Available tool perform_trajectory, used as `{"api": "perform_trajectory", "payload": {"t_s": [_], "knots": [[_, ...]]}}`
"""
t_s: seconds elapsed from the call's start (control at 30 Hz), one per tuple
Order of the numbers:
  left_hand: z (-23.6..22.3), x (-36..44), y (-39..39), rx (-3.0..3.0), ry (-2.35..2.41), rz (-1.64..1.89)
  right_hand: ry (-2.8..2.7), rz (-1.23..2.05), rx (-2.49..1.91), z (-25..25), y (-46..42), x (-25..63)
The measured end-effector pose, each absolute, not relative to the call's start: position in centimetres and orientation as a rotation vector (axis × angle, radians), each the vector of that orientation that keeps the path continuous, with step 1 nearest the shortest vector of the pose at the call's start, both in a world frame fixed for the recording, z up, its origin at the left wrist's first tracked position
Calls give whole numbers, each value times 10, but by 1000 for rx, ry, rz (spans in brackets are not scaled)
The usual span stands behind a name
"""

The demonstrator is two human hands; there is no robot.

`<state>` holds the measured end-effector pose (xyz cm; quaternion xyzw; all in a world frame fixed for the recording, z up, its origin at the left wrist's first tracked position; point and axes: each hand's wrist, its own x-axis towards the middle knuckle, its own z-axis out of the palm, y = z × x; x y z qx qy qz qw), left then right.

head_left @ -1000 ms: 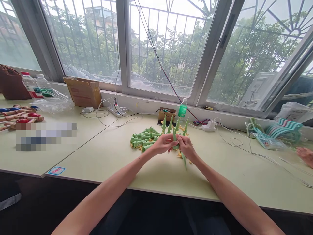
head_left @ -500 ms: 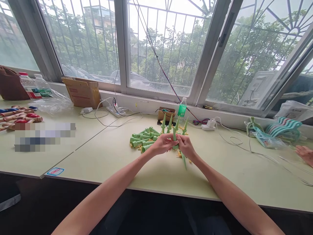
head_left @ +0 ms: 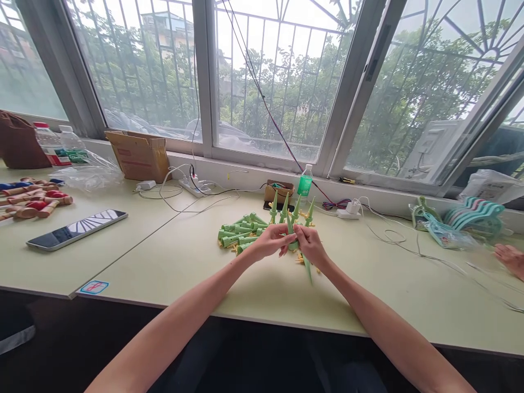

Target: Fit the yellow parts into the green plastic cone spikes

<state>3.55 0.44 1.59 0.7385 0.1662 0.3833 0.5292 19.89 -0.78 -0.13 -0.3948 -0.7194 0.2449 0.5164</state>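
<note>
Head view: left hand [head_left: 268, 243] and right hand [head_left: 313, 244] meet over the table [head_left: 172, 267], fingertips nearly together, both closed on one held green spike [head_left: 290, 224]. Left hand: thumb and fingers pinched at the spike's left side, small opening only. Right hand: thumb and fingers bunched against its right side, exact finger contact partly hidden. Held green spike is roughly upright, tip up, leaning slightly left, wider base low between the hands.

Row of standing green spikes [head_left: 274, 210] just behind the hands, tips up. Green tubes [head_left: 241, 232] lie piled left of them, partly behind the left hand. Yellow pieces [head_left: 301, 260] scattered around and under the right hand; lower green spike [head_left: 308, 271] there points toward the near table edge.

Behind: small open box [head_left: 279, 191], green-labelled bottle [head_left: 305, 183] upright beside it. Far left: phone [head_left: 77, 229] flat, wooden pieces [head_left: 36, 202] in a heap, cardboard box [head_left: 139, 155] by the window. Right: teal hangers [head_left: 477, 215], another person's hand [head_left: 511, 259] at the frame edge, well apart from these two
</note>
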Motion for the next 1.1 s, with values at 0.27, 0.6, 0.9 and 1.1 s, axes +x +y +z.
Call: {"api": "perform_trajectory", "payload": {"t_s": [0.27, 0.6, 0.9, 1.1], "knots": [[15, 37, 9, 1639, 582, 987, -1600, 534, -1016, -5, -3, 193], [12, 40, 14, 1579, 644, 1046, -1720, 516, -1022, -5, -6, 195], [6, 37, 19, 1656, 594, 1021, -1827, 473, -1017, -5, -6, 197], [3, 35, 20, 1665, 562, 1008, -1920, 378, -1009, -2, -10, 197]]}}
